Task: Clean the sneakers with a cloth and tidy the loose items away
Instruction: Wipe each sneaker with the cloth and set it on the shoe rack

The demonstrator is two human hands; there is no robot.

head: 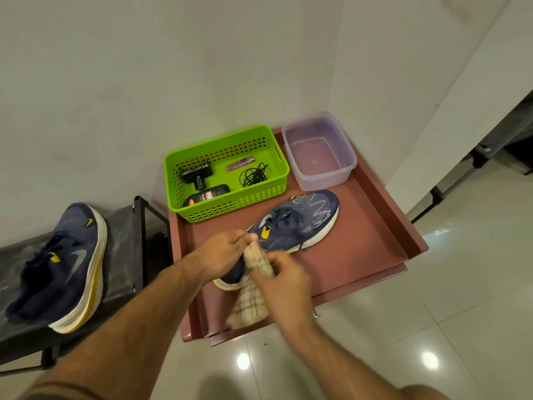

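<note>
I see both hands meeting over the heel end of the shoe [291, 226] on the table [375, 241], a reddish tray-like top with raised edges. The left hand [222, 252] has its fingers curled around the top of the cloth [253, 284], pinching it just at the shoe's collar. The right hand [284, 284] grips the cloth lower down, fingers clenched round its middle; the cloth's loose end hangs toward 6 o'clock, over the table's near edge. The 2 hands and the cloth hide the shoe's heel, so I cannot tell whether the cloth touches it. The shoe's toe points to 2 o'clock and carries pale scribbled marks.

At 12 o'clock from the shoe, just beside it, sits the basket [227, 174]. Inside I make out a black tool [197, 173], a small purple tube [240, 163], a tangle of black cord [253, 176] and a dark tin [207, 194] whose label is too blurred and too cut off by the basket wall to read. At 1 o'clock stands a clear tub [318, 151]; whether it holds liquid I cannot tell.

Well apart at 9 o'clock, the 2nd shoe [62, 267] rests on a dark rack [124, 255], partly cut off by the left frame edge. The floor [432, 327] is glossy tile with glare spots. At 3 o'clock, dark furniture legs [438, 194] are only partly in view.
</note>
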